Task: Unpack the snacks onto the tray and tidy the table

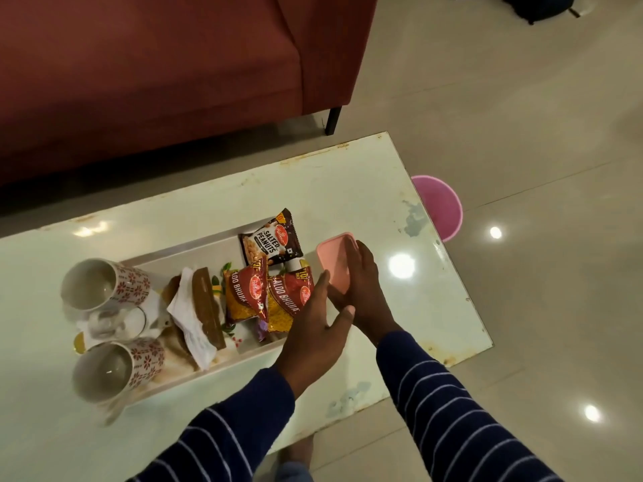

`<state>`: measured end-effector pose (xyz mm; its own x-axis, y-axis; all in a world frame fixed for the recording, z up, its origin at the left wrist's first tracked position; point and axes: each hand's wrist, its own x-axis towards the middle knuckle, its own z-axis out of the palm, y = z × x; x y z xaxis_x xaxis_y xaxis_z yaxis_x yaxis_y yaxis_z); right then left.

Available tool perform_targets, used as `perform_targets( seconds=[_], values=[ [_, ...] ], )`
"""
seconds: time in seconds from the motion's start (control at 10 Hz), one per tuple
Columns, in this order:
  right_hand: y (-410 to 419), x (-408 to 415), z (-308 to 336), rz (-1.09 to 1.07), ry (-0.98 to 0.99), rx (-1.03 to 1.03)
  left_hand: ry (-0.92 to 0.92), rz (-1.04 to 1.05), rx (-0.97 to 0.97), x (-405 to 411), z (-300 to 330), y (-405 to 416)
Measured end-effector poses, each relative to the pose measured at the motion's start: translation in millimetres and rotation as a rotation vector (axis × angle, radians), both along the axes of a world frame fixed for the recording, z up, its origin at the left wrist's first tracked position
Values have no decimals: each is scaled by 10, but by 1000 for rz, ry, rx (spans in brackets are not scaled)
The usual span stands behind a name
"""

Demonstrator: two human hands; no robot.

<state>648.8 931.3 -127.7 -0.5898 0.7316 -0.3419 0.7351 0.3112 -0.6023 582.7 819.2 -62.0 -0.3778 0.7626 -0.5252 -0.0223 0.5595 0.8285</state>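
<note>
A white tray [195, 253] lies on the pale table [348, 189]. On it sit a salted peanuts packet [273, 240], two red aloo bhujia packets [245, 293] [290, 300], a brown bar [208, 307] on a white napkin [189, 318], and two patterned mugs [104, 288] [116, 368] lying on their sides. A pink container [334, 262] stands just right of the tray. My right hand [360, 283] lies across the container with fingers straight. My left hand [313, 328] reaches in from the left, fingers straight, at the container's near left side.
A red sofa [156, 81] stands behind the table. A pink bucket [440, 205] sits on the tiled floor past the table's right edge. A clear glass [116, 321] lies between the mugs. A dark bag [542, 5] rests on the floor at the far right.
</note>
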Motion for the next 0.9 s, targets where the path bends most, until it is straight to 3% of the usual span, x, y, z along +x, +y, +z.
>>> perform_targets(
  seconds=[0.6, 0.7, 0.9],
  values=[
    [21, -101, -132, 47, -119, -3, 1, -52, -68, 77, -163, 136],
    [64, -127, -61, 58, -174, 67, 13, -55, -77, -5, -129, 146],
    [-82, -91, 585, -31, -66, 92, 66, -4, -18, -270, 420, -30]
  ],
)
